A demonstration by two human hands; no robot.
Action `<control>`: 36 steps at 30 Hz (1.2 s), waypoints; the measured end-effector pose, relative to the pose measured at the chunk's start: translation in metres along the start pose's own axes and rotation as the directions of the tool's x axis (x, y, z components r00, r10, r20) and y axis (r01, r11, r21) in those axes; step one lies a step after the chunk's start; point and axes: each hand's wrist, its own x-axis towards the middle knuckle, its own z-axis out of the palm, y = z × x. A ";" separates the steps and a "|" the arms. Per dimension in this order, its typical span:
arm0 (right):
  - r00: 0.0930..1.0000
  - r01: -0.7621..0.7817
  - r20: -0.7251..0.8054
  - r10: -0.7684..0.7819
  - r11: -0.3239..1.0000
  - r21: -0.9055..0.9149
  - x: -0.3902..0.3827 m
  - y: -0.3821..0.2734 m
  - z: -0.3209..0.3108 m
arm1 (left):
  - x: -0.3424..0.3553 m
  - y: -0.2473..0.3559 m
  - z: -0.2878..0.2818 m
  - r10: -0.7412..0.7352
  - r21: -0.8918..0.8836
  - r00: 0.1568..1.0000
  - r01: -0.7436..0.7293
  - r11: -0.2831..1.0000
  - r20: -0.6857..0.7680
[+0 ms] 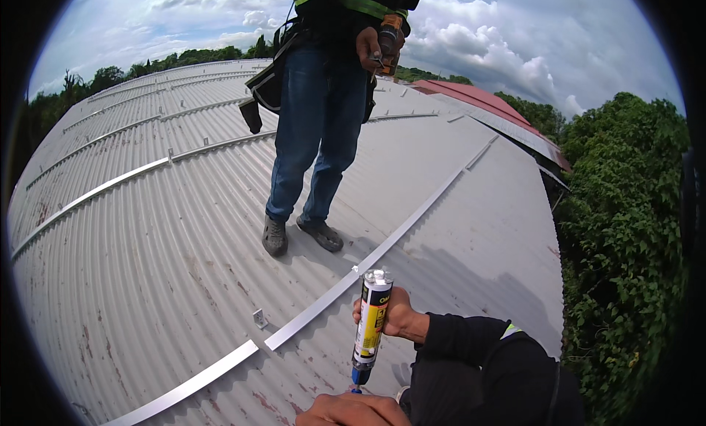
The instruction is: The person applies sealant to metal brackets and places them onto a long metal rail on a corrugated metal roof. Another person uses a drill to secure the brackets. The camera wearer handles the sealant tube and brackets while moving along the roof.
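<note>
My right hand (397, 316) is closed round an upright sealant cartridge (372, 319), white with a black and yellow label. A blue part (359, 376) shows at its lower end. Just below that, at the bottom edge, my left hand (351, 413) has bent fingers; what they hold is hidden. An aluminium rail (311, 310) runs behind the cartridge, with a gap to another rail piece (195, 383). A small metal bracket (259, 319) stands beside the gap.
A person (309, 132) in jeans and a tool pouch stands ahead on the corrugated roof (147, 264), holding a drill (389, 44). More rails (118, 182) cross the roof. The roof edge runs down the right, beside trees (625, 257); a red roof (482, 99) lies beyond.
</note>
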 end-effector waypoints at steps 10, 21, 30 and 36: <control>0.998 -0.019 -0.056 0.016 0.998 -0.053 -0.001 0.000 0.001 | 0.015 0.007 -0.045 -0.353 -0.043 0.881 0.384 0.922 0.314; 0.996 0.048 -0.076 -0.047 0.999 0.008 -0.016 -0.009 0.007 | -0.019 -0.001 -0.144 -0.595 0.867 0.632 0.379 -0.322 -0.497; 0.994 0.102 -0.030 -0.103 0.993 -0.054 -0.034 -0.015 -0.001 | -0.076 -0.069 -0.160 -0.566 0.696 0.517 0.703 -0.148 -0.643; 0.992 0.116 -0.030 -0.120 0.989 -0.092 -0.034 -0.013 -0.006 | -0.106 -0.100 -0.162 -0.301 0.670 0.651 0.741 0.053 -0.697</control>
